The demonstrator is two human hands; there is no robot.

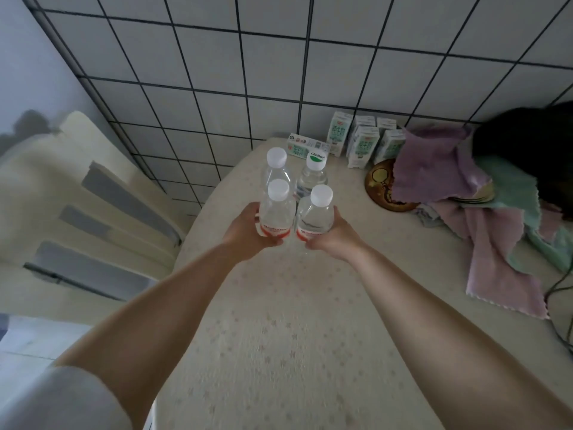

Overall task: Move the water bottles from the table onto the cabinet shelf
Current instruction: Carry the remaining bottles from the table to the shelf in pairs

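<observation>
**Gripping two bottles at the near side of the cluster**

Reaching over the table point(279, 336), both hands close on a bottle each. The left hand point(245, 231) wraps its fingers around the left front bottle point(277, 212) at the red label, and the right hand point(333, 235) curls around the right front bottle point(316, 215) in the same way. These two stand upright, side by side and nearly touching. Just behind them stand two more: a white-capped rear bottle point(277, 169) on the left and a green-ringed bottle point(313, 175) on the right. All four sit on the pale patterned tablecloth near the tiled wall point(279, 72). Behind them several milk cartons point(362, 141) line the wall. To the right, a round dark plate point(383, 187) lies partly under a heap of purple and green cloths point(465, 197). A cream chair point(77, 197) stands left of the table.
</observation>
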